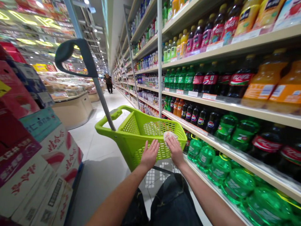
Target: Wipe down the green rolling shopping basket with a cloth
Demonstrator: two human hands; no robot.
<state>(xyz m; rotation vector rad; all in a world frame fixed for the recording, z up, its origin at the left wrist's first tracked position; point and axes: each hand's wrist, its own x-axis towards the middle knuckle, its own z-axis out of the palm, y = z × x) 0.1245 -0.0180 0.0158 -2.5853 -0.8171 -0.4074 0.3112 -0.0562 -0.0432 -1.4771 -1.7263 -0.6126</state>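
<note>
A bright green plastic shopping basket point(122, 138) with perforated sides and a tall grey pull handle point(92, 59) stands in front of my knees. My left hand point(150, 155) lies along the near side of the basket with its fingers stretched out and nothing in it. At the basket's right end, my right hand point(174, 149) presses a crumpled whitish cloth point(167, 135) against the upper rim. Part of the cloth is hidden under the fingers. The visible inside of the basket shows only its perforated walls.
Shelves of drink bottles point(208, 119) run along the right, with big green bottles point(218, 169) at floor level. Stacked cartons point(58, 147) rise on the left. A rounded display counter point(72, 110) stands beyond them. Farther down the aisle is a person in dark clothes point(108, 83).
</note>
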